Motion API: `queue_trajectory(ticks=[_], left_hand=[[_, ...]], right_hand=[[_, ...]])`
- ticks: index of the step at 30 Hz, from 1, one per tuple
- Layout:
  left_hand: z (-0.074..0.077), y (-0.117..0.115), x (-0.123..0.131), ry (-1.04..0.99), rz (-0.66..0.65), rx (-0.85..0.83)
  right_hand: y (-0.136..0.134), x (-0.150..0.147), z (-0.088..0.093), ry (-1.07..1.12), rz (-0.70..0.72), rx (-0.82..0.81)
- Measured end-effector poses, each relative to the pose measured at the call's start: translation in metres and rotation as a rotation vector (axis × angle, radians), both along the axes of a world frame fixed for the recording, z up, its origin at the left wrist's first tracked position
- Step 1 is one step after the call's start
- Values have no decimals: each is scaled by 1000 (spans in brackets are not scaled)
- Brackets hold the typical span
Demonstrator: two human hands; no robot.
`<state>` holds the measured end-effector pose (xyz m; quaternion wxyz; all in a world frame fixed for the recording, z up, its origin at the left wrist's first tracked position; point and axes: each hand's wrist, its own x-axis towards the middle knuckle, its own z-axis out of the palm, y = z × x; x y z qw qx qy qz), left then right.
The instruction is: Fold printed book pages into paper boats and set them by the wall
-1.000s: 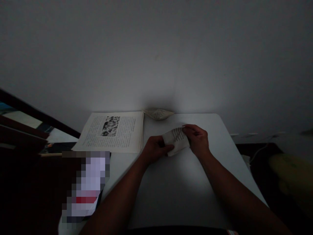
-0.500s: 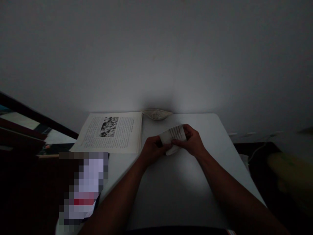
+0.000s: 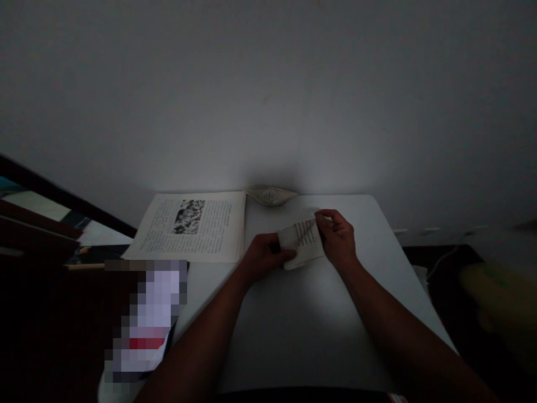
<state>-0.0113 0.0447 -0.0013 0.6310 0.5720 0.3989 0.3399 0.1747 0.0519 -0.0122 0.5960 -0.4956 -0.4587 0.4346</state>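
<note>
A small folded piece of printed paper (image 3: 302, 240) is held between my two hands above the white table. My left hand (image 3: 266, 257) grips its left edge, thumb lying on the front face. At the upper right corner, my right hand (image 3: 338, 235) pinches the paper between thumb and fingers. Lines of dark print run across the paper's upper part. Behind it, a folded paper boat (image 3: 271, 196) made of printed paper rests by the wall.
Left of the boat lies a stack of printed pages (image 3: 188, 226) with a dark picture on the top sheet. A blurred-out flat object (image 3: 155, 313) sits at the table's left edge. The white table (image 3: 302, 341) meets a grey wall (image 3: 268, 101) at the back.
My right hand has shifted right to the paper's upper corner, its thumb off the front face. The paper now shows more of its face and looks flatter. My left hand stays nearly in place.
</note>
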Motion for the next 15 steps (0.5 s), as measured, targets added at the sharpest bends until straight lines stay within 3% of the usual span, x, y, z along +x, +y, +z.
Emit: queue_trajectory(ticks=[7, 15], left_hand=[[-1, -2, 2, 4, 69, 33], [-3, -1, 5, 10, 65, 36]], right_hand=[[-5, -3, 6, -87, 234, -43], [-10, -8, 1, -461, -66, 130]])
